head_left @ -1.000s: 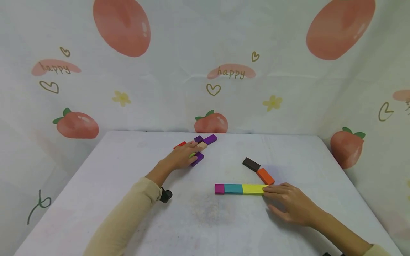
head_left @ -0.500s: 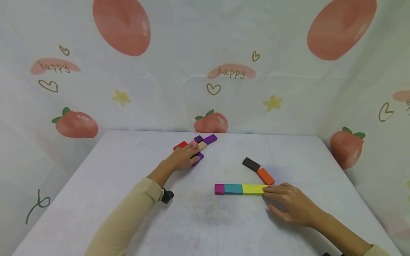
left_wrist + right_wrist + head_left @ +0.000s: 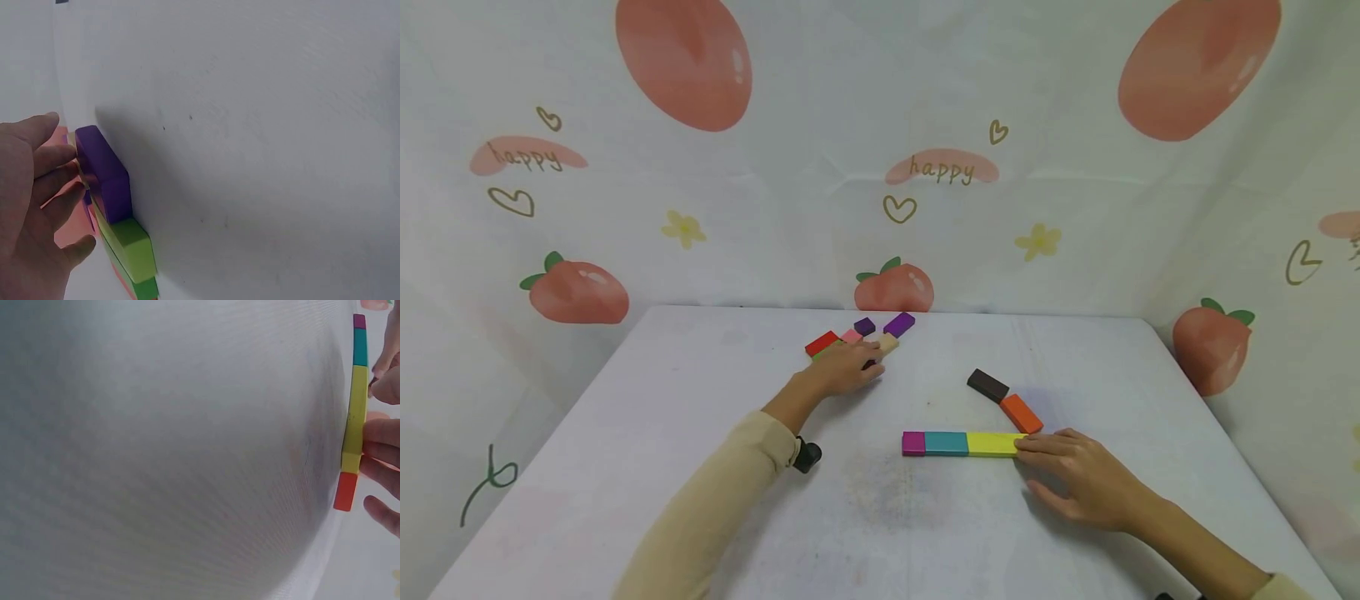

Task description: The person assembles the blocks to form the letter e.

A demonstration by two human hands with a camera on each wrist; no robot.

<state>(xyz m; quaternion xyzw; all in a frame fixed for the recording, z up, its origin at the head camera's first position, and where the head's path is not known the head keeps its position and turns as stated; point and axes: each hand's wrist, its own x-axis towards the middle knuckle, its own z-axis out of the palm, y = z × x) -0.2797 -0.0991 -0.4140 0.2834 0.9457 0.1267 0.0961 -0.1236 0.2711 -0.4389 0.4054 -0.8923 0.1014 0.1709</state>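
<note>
My left hand (image 3: 847,369) reaches over a loose cluster of coloured blocks at the back of the table, fingers extended. In the left wrist view its fingertips lie against a purple block (image 3: 106,178), with a green block (image 3: 134,247) beside it. A beige block (image 3: 888,342) sits just past the fingertips. My right hand (image 3: 1078,475) rests its straight fingers on the right end of a yellow block (image 3: 991,444). That block continues a straight row with a teal block (image 3: 946,443) and a magenta block (image 3: 913,443); the right wrist view shows a red block (image 3: 345,491) at its other end.
A dark brown block (image 3: 988,385) and an orange block (image 3: 1022,413) lie at an angle behind the row. Beyond my left hand are a red block (image 3: 822,342), a pink block (image 3: 852,336), a dark purple block (image 3: 865,326) and another purple block (image 3: 899,324). A printed curtain (image 3: 775,208) hangs behind.
My left hand has moved right across the cluster. The beige block and the far purple block have shifted right, and the red and green blocks show more. The right hand has stayed still.
</note>
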